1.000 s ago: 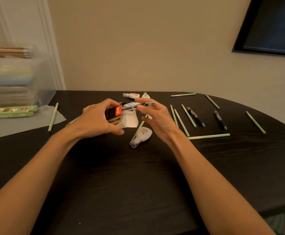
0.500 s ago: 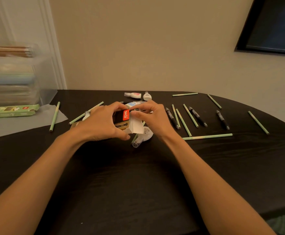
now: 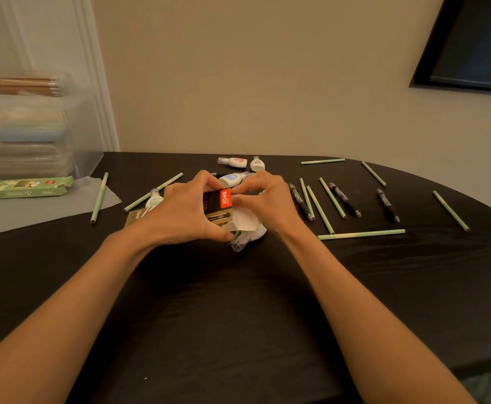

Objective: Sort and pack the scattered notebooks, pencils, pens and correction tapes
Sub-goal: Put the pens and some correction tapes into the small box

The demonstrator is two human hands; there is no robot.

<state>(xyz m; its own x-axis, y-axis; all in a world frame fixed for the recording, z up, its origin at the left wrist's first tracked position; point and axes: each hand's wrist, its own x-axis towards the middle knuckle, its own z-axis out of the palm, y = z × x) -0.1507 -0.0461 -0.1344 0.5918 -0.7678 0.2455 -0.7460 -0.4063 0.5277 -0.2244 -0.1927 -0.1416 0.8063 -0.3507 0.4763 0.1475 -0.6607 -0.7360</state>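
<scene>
At far left I see a clear plastic storage box [image 3: 25, 135] with stacked notebooks blurred inside. In front of it a green cardboard pencil box [image 3: 22, 188] lies flat. A pale green pencil [image 3: 99, 198] lies partly on a grey sheet [image 3: 34, 214], partly on the dark wooden table [image 3: 238, 316].

The left hand [image 3: 183, 211] is wrapped round a small black, gold and red cardboard carton [image 3: 218, 207], held just above the table near its middle. The right hand [image 3: 264, 202] meets it from the other side, fingers curled onto the carton's open end and thumb on its white flap [image 3: 245, 221].

Directly under the flap a white correction tape with a clear cap [image 3: 245, 240] lies on the table. Behind the hands sit a blue-labelled correction tape [image 3: 232, 179], a pink-labelled correction tape [image 3: 234, 161] and a plain white correction tape [image 3: 257, 164].

Further right I count three black pens [image 3: 344, 199], scattered among loose green pencils [image 3: 361, 234], some touching and some apart.
</scene>
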